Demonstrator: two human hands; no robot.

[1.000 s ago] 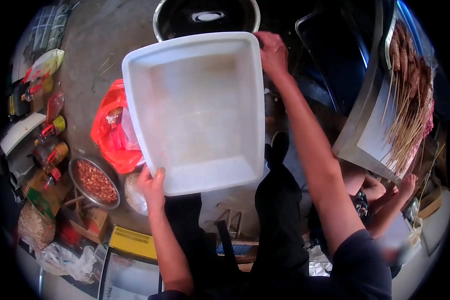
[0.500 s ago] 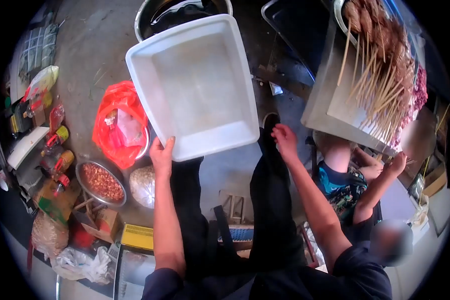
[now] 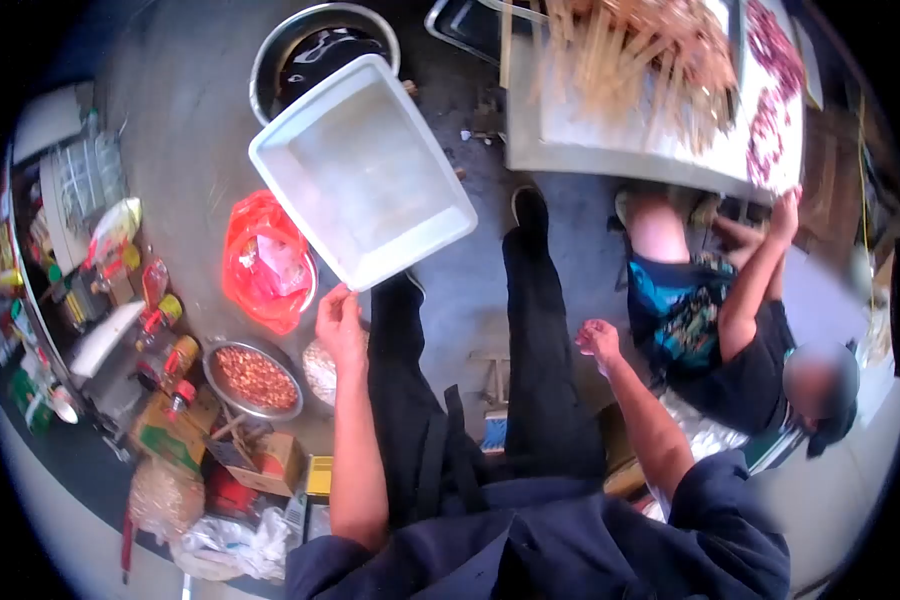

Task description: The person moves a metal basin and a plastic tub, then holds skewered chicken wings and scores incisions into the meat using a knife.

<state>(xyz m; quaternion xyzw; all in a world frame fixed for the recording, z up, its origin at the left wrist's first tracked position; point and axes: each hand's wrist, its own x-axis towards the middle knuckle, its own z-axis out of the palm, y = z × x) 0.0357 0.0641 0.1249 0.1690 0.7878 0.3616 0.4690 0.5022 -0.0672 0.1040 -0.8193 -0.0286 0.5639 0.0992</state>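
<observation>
My left hand (image 3: 341, 325) grips the lower left corner of a white plastic tub (image 3: 365, 175), which is tilted with its hollow toward me. The tub's upper edge overlaps a round metal basin (image 3: 261, 80) of dark liquid. My right hand (image 3: 598, 338) is off the tub, in the air beside my right leg, with its fingers curled; nothing clearly shows in them. A red plastic bag (image 3: 238, 260) lies left of the tub.
Skewered meat (image 3: 660, 50) lies on a metal table (image 3: 610, 163) at the upper right. A person (image 3: 740, 340) sits below it. On the left are a bowl of reddish pieces (image 3: 255, 378), bottles (image 3: 160, 318) and a cardboard box (image 3: 270, 460).
My right hand has let go of the tub and come down toward my right side. The tub, in my left hand, has tilted and turned. The view has swung toward the right.
</observation>
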